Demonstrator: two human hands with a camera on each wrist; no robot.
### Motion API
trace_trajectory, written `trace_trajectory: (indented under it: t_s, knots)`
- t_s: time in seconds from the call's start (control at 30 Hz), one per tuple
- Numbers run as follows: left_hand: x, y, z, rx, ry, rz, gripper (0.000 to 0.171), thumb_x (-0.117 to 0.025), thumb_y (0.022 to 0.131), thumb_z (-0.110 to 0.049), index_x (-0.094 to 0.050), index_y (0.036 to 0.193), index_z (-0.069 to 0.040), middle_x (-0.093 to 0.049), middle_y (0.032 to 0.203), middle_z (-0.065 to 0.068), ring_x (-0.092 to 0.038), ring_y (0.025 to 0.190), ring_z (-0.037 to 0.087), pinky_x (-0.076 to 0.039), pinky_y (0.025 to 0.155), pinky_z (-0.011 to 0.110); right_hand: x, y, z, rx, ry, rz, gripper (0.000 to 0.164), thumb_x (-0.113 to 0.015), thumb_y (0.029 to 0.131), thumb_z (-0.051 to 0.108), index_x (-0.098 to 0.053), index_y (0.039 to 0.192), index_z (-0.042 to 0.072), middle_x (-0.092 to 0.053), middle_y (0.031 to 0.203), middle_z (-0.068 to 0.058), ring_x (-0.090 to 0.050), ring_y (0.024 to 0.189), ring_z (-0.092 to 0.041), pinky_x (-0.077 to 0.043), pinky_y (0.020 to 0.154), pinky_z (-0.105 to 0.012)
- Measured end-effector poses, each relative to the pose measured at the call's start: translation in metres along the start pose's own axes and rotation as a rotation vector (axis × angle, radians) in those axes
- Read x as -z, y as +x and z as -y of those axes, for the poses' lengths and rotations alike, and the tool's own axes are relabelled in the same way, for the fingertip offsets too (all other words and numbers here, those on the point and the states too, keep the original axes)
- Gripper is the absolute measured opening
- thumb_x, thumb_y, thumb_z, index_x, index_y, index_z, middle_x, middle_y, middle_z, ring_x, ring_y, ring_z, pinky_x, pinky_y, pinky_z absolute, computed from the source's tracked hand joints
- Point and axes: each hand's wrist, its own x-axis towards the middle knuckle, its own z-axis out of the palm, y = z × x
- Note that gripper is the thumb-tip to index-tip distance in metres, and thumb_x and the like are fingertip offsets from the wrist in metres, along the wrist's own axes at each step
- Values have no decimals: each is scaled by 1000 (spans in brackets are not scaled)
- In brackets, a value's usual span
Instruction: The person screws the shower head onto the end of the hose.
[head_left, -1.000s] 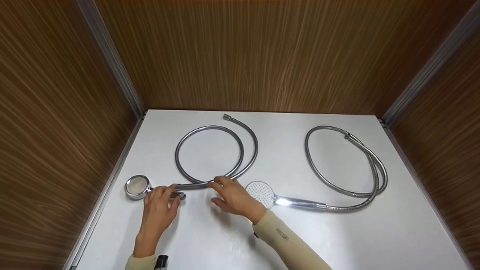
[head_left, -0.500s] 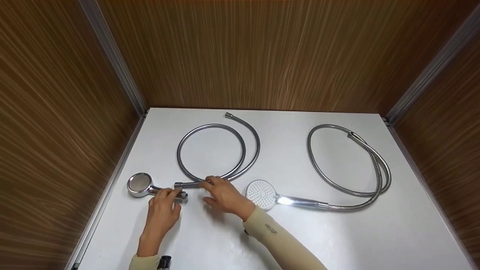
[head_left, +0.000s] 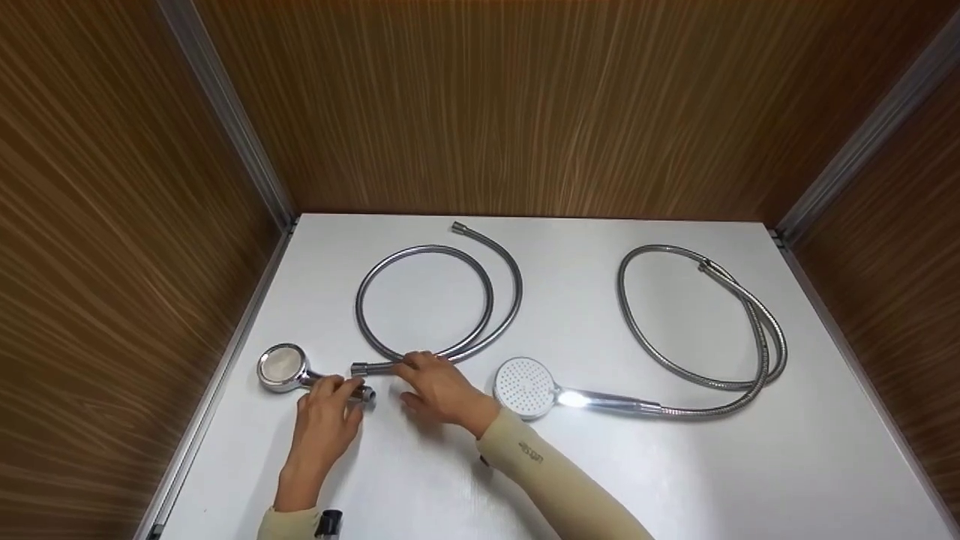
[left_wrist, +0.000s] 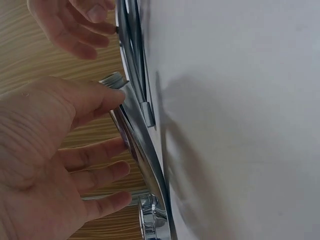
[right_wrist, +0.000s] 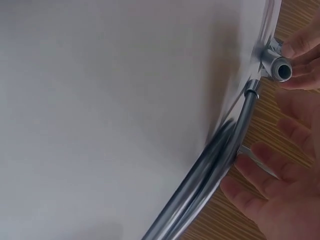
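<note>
In the head view, my left hand (head_left: pixel 324 420) is at the handle of a chrome shower head (head_left: pixel 283 367) on the left. The left wrist view shows its thumb against the handle (left_wrist: pixel 142 145) near the threaded end, the index finger mostly hidden and the other fingers loose beside it. My right hand (head_left: pixel 441 390) lies over a coiled metal shower hose (head_left: pixel 491 292). In the right wrist view its loosely bent fingertips (right_wrist: pixel 242 162) touch or nearly touch the hose, with the thumb apart. The hose's end fitting (head_left: pixel 360 369) lies just beyond the shower head's threaded end (head_left: pixel 367 394).
A second shower head (head_left: pixel 525 387) with a white dotted face lies right of my right hand, joined to another looped hose (head_left: pixel 626 307). Wood-grain panels (head_left: pixel 480 112) enclose the white tabletop (head_left: pixel 570 292) at the back and both sides.
My right hand has shifted left along the hose. My left hand has drawn slightly back along the handle, uncovering the shower head's neck and the hose's end fitting. The whole view has shifted a little.
</note>
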Motion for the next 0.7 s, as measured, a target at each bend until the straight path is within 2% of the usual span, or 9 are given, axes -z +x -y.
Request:
trace_trajectory:
  t_s: [0.27,0.5,0.7]
  knots:
    - [-3,-1,2,-19,12,-14,40,-80,85,-3,-73,125,-5,-66,120,24,-62,118,43,-45,96,63,-7,12,5,55,19,-22,45,-70,102,20,-60,145,13,-65,138,-10,-63,130,-26,-50,112,-37]
    - [-3,-1,4,-21,24,-22,40,-83,84,-3,-75,123,-7,-67,119,24,-63,117,43,-46,95,61,-12,20,10,78,-29,-5,51,-71,101,19,-56,150,16,-65,138,-8,-62,131,-25,-50,112,-36]
    - [-5,2,9,-33,41,2,44,-86,84,-5,-74,126,-7,-66,123,24,-62,121,42,-46,96,61,-17,28,12,86,-91,8,48,-71,101,18,-59,147,15,-67,134,-6,-63,128,-22,-49,113,-34]
